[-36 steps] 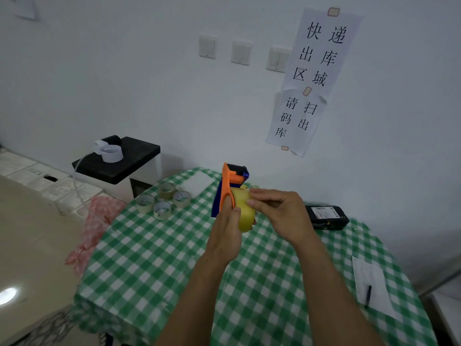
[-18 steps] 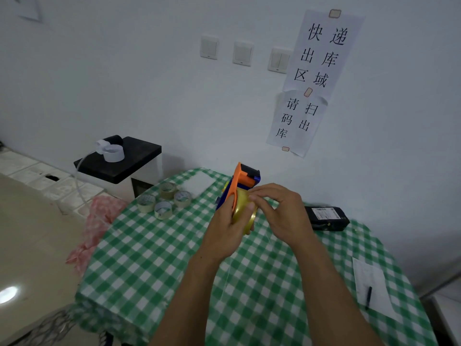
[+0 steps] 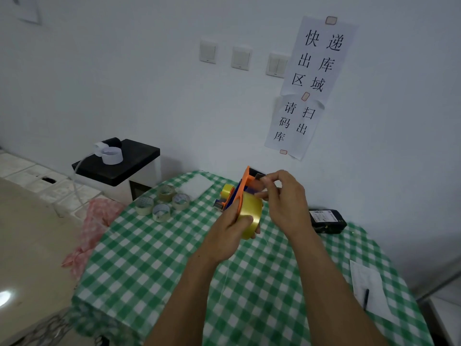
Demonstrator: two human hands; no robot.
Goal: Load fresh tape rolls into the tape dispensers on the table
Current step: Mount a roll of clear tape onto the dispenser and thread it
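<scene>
A black device (image 3: 326, 221), perhaps a scanner, lies on the checked tablecloth (image 3: 149, 258); a pen (image 3: 366, 298) rests on paper (image 3: 366, 275).

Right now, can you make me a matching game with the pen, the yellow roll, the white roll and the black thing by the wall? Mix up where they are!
Things
1. pen
2. yellow roll
3. white roll
4. black device

Places
A. on the black box
B. under the thumb of the left hand
C. on the table, close to the wall
D. on the paper

Pairs: 1-D, 2-B, 3-A, 4-C
</scene>
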